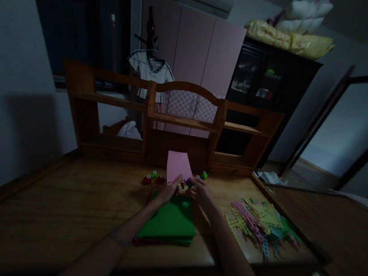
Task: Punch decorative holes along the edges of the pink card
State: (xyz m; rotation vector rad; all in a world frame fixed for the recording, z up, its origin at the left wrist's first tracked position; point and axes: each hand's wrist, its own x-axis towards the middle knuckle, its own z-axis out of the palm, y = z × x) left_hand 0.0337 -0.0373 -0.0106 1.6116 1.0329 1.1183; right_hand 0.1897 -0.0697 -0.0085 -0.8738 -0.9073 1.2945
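A pink sheet [178,164], probably foam or card, is held up above the table beyond the green stack. My left hand [167,193] is closed at its lower edge, with the thumb over the sheet. My right hand [201,192] pinches a small dark purple piece [189,183] by the sheet's lower right corner; its exact kind is too dim to make out. Below both hands lies a stack of green sheets [171,221], with a reddish layer showing underneath. Some small pale pieces between the hands are partly hidden by the fingers.
Small red [147,179] and green [204,175] round figures with eyes stand near the pink sheet. Punched-out pink, yellow and green scraps [261,223] are piled on the right of the wooden table [95,194]. A wooden shelf unit [182,120] rises along the back edge.
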